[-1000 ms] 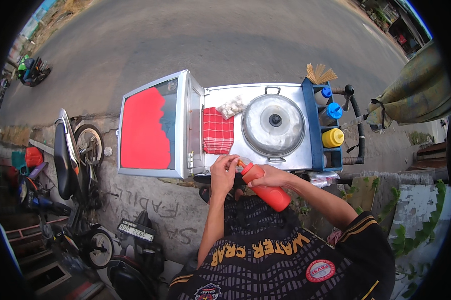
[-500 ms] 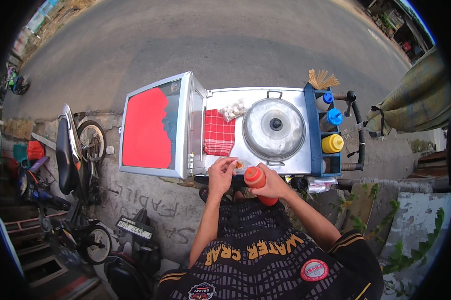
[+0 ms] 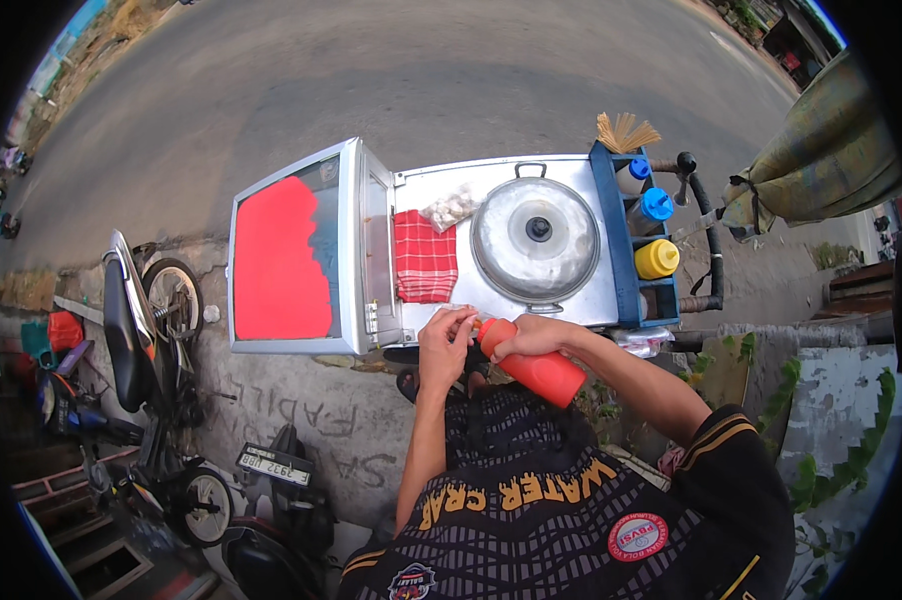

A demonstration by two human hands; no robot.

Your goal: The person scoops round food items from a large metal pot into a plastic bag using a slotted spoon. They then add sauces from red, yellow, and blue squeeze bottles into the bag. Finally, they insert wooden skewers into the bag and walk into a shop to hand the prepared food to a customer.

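Clasping red bottle point(image 3: 553, 378), right hand point(image 3: 533, 337), left point(image 3: 445, 338) pinching

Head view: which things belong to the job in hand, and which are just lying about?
In the job:
red bottle, in the right hand
small orange bit by the left hand, too small to identify

Apparently just lying about:
pot
checked cloth
yellow bottle
motorbike

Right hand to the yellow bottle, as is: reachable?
Probably not yet: the right hand is wrapped around the red bottle. Otherwise the way looks free; the yellow bottle stands in the blue rack with its top uncovered.
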